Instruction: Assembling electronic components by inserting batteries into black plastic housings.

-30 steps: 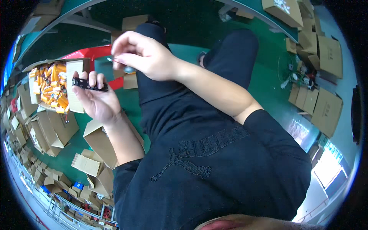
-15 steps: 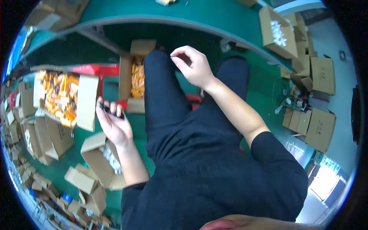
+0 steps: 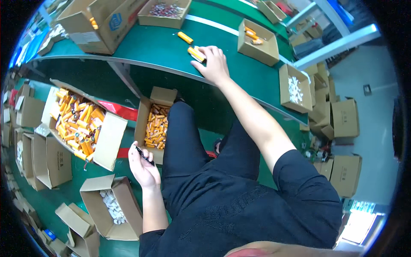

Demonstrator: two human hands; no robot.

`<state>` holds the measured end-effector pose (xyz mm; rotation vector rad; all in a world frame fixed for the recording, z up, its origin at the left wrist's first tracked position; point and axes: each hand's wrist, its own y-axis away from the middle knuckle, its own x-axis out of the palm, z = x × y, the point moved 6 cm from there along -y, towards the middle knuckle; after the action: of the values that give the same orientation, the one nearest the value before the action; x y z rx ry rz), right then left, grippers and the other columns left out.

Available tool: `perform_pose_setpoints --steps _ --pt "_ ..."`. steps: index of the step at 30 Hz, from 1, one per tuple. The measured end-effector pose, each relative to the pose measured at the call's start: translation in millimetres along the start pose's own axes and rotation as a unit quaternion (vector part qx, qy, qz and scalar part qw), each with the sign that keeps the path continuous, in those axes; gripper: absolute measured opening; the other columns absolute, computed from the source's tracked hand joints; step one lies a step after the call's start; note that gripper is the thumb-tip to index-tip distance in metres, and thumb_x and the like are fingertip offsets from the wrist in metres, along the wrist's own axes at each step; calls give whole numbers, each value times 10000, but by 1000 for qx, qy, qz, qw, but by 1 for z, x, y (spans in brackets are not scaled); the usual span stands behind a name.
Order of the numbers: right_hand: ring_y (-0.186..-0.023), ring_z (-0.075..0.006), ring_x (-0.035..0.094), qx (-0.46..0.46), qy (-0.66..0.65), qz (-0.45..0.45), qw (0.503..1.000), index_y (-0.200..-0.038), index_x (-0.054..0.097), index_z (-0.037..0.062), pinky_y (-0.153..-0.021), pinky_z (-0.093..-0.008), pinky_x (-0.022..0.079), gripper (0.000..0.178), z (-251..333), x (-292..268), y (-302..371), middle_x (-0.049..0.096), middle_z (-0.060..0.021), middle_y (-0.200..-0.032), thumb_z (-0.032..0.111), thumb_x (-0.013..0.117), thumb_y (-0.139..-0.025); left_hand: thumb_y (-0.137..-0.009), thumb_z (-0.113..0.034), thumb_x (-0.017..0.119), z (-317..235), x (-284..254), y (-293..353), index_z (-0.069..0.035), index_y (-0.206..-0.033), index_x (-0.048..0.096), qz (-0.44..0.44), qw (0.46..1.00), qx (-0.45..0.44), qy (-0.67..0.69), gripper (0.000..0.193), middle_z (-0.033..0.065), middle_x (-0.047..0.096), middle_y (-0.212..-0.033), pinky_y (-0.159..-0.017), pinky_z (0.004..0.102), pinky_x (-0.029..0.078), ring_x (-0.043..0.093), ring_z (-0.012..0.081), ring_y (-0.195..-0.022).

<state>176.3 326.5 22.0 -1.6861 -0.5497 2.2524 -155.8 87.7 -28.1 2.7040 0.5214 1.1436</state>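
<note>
My right hand (image 3: 215,67) reaches over the green workbench (image 3: 162,51). Its thumb and fingers close around an orange cylindrical battery (image 3: 196,54) near the bench's front edge. A second orange battery (image 3: 185,37) lies just beyond it on the bench top. Lower down at the left, beside my thigh, my left hand (image 3: 145,169) is turned palm up. Its fingers curl around a small, slim black tool (image 3: 144,156), whose exact kind I cannot make out.
Left of my legs stand a carton (image 3: 112,143) heaped with orange batteries, another battery carton (image 3: 145,107) and a box (image 3: 132,205) of white parts. The bench carries a shallow box (image 3: 263,53) with a few batteries, a box of white pieces (image 3: 294,92) and a large carton (image 3: 96,36).
My right hand has moved from above my lap forward onto the bench and closed on a battery. My left hand keeps the black tool. The view has tilted up, showing more bench.
</note>
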Motion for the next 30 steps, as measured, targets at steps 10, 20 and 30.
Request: perform_pose_setpoints --steps 10,20,30 --pt "-1046 -299 570 85 -70 -6 994 -1119 707 129 -928 -421 450 276 -11 3 -1 618 -86 -1143 276 687 -885 -1090 -193 478 -22 19 42 5 -1298 552 -51 998 30 24 296 66 558 -1003 -629 225 402 494 94 -770" --pt "-1067 -335 670 86 -8 30 996 -1116 698 120 -882 -455 535 321 40 27 -106 697 -128 -1191 357 656 -903 -1080 -183 514 -58 -77 134 -3 -1262 584 -150 973 104 -142 265 21 545 -838 -584 189 393 475 63 -677" --pt "-926 -393 682 105 -151 -11 983 -1092 679 90 -795 -498 531 248 6 14 -123 729 -144 -1022 279 598 -951 -1053 -175 557 -69 -87 176 -29 -1196 608 -191 916 222 -275 211 15 541 -878 -614 199 422 490 65 -691"
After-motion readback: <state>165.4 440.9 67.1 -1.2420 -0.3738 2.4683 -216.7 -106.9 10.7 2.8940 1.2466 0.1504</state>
